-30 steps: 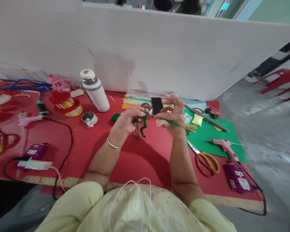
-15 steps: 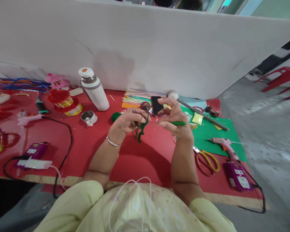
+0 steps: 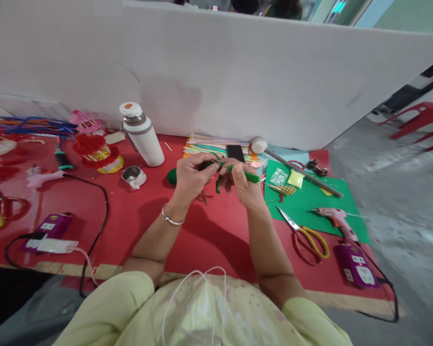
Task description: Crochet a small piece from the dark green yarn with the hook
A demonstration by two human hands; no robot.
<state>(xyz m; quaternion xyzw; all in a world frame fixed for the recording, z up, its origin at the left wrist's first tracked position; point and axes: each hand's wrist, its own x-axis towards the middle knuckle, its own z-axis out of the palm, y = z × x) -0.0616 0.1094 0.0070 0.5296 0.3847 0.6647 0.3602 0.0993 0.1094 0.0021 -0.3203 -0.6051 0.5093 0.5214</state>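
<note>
My left hand [image 3: 194, 177], with a bracelet at its wrist, pinches dark green yarn [image 3: 217, 186]; a short worked piece hangs below the fingers. My right hand [image 3: 246, 185] is closed around a crochet hook [image 3: 250, 176] with a bright green handle, brought right up against the left fingertips. The hook's tip is hidden among fingers and yarn. Left of the left hand lies a ball of green yarn [image 3: 171, 176], partly covered by it. Loose yarn ends [image 3: 202, 197] rest on the red table [image 3: 216, 240] underneath.
A white thermos [image 3: 144, 137] and metal cup [image 3: 133, 177] stand at the left. Behind my hands are a black phone [image 3: 235, 153] and pipe cleaners [image 3: 202, 144]. Scissors [image 3: 306, 240], a pink glue gun [image 3: 335, 216] and a purple box [image 3: 357, 266] lie right. A white partition [image 3: 220, 72] rises behind.
My right hand has moved left and down with the crochet hook, closing the gap to my left hand. The hook's shaft, earlier visible between the hands, is now mostly hidden. The phone is uncovered.
</note>
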